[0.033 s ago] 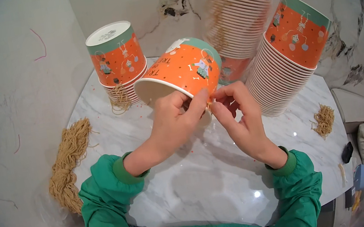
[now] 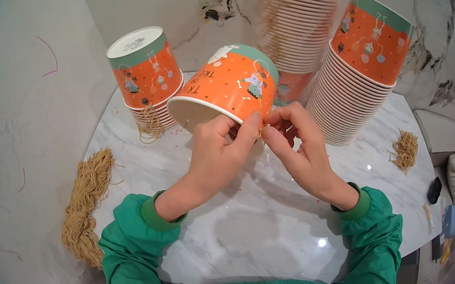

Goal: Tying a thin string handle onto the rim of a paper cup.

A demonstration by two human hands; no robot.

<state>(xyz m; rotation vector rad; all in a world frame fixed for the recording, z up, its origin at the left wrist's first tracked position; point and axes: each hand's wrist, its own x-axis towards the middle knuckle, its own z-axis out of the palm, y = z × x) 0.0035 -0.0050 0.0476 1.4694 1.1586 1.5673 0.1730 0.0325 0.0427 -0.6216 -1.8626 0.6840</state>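
Note:
An orange paper bucket (image 2: 218,92) with a green band at its base is held up, tilted, its mouth toward the lower left. My left hand (image 2: 220,149) grips it by the rim, thumb outside and other fingers partly hidden inside the mouth. Close beside that thumb, the thumb and index finger of my right hand (image 2: 297,142) are pinched together at the rim's lower right. What they hold, if anything, is too small and covered to make out.
A short upside-down bucket stack (image 2: 147,74) stands left, a taller leaning stack (image 2: 351,88) right, a bagged stack (image 2: 307,8) behind. A tan string hank (image 2: 87,201) lies at the marble table's (image 2: 223,227) left edge. A smaller string bundle (image 2: 405,150) and a black object (image 2: 434,190) lie right.
The bucket has tipped very slightly, its base a little higher. A small pale and orange bit between my fingertips at the rim shows less now. Both hands have barely moved.

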